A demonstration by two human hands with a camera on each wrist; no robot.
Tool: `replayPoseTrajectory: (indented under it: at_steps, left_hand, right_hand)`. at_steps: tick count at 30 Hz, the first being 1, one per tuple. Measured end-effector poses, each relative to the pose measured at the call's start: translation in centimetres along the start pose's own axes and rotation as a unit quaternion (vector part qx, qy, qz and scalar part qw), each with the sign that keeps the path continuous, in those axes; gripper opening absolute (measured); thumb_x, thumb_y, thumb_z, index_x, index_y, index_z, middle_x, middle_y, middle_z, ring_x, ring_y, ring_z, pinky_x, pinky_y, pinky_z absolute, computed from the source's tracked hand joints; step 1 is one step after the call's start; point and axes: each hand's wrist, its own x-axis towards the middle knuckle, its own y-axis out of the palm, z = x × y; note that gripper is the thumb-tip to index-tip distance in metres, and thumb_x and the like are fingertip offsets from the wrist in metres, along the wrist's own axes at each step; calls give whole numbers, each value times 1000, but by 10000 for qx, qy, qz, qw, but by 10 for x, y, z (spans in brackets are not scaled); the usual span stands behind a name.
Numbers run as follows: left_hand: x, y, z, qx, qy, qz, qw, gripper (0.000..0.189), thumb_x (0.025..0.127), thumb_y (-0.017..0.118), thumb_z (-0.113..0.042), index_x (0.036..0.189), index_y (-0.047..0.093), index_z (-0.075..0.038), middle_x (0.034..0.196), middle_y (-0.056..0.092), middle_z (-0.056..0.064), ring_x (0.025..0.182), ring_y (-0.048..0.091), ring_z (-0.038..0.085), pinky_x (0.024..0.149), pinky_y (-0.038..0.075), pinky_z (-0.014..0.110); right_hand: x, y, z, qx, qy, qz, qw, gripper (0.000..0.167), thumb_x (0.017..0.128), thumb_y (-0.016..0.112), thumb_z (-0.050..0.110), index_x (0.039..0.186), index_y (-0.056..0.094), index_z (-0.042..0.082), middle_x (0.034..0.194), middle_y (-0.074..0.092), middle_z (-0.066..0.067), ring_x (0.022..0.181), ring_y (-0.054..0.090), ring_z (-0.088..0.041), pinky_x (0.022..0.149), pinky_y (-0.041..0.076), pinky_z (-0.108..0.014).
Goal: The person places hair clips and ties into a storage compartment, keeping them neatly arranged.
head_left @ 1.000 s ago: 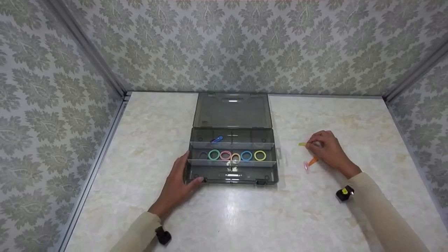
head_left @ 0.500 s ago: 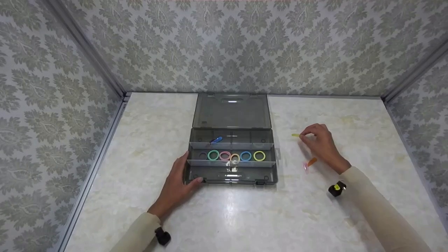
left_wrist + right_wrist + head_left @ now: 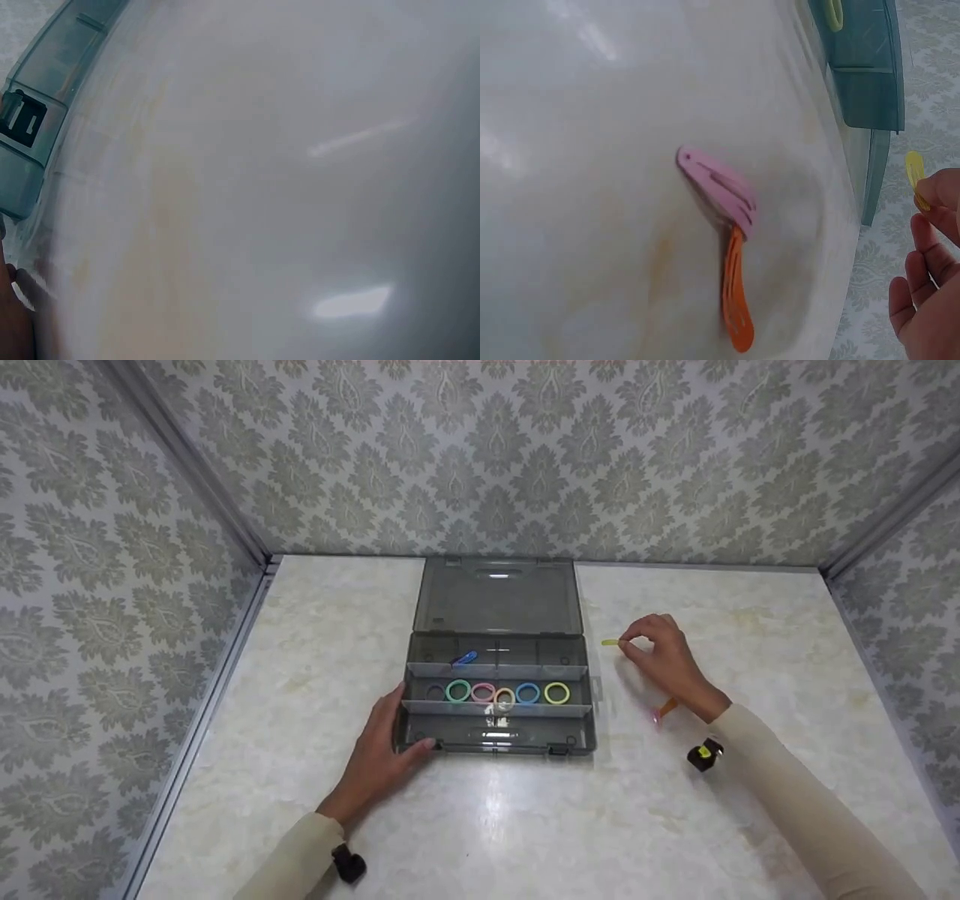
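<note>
A dark translucent compartment box [image 3: 457, 729] stands open on the table, its lid [image 3: 496, 604] laid back. My left hand [image 3: 375, 757] holds the front left corner, fingers along the left side and thumb at the front edge. Thumb and fingertips of my right hand [image 3: 664, 660] pinch a yellow snap hair clip [image 3: 913, 166] above the table, right of the box. A pink hair clip [image 3: 718, 186] lies touching an orange hair clip [image 3: 736, 300] on the table below that hand. In the rear compartment rests a blue hair clip [image 3: 466, 658].
Several coloured hair ties [image 3: 557, 684] sit in a row in the middle compartment, between two clear dividers [image 3: 540, 710]. Patterned wall panels [image 3: 510, 472] enclose the marbled tabletop [image 3: 480, 825] at the back and both sides.
My right hand has carried the yellow hair clip leftward and farther back, away from the pink and orange clips and closer to the box. The left hand has stayed on the box.
</note>
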Motion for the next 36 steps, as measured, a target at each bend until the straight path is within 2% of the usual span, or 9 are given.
replayPoseTrajectory:
  at_steps: [9,17,25,36]
  left_hand:
    - [0,-1,-2,11,-39,23,10000,106,99,82,-52,178,19,-21,175,35,12,163,35,32,130,32,58]
    - [0,-1,-1,88,-48,33,9999,108,98,81,-57,178,19,-19,175,34,14,163,35,34,130,33,59]
    - [0,-2,0,66,10,18,10000,107,98,82,-55,178,20,-20,175,35,14,163,35,33,129,33,58]
    - [0,-3,-3,49,-40,73,10000,107,99,80,-57,178,20,-20,175,35,14,163,35,33,130,32,59]
  right_hand:
    - [12,12,14,36,-269,138,9995,5,102,79,3,98,81,4,107,72,-15,108,56,-35,98,42,-48]
    - [18,29,27,74,-336,280,9990,6,102,79,3,98,81,6,108,72,-13,107,56,-33,97,44,-49]
    - [21,43,33,75,-508,528,9973,5,102,79,4,98,81,7,107,70,-13,106,55,-34,96,46,-53]
    - [22,56,35,-217,-566,751,9953,6,102,81,7,97,80,4,104,63,-12,98,48,-29,89,42,-46]
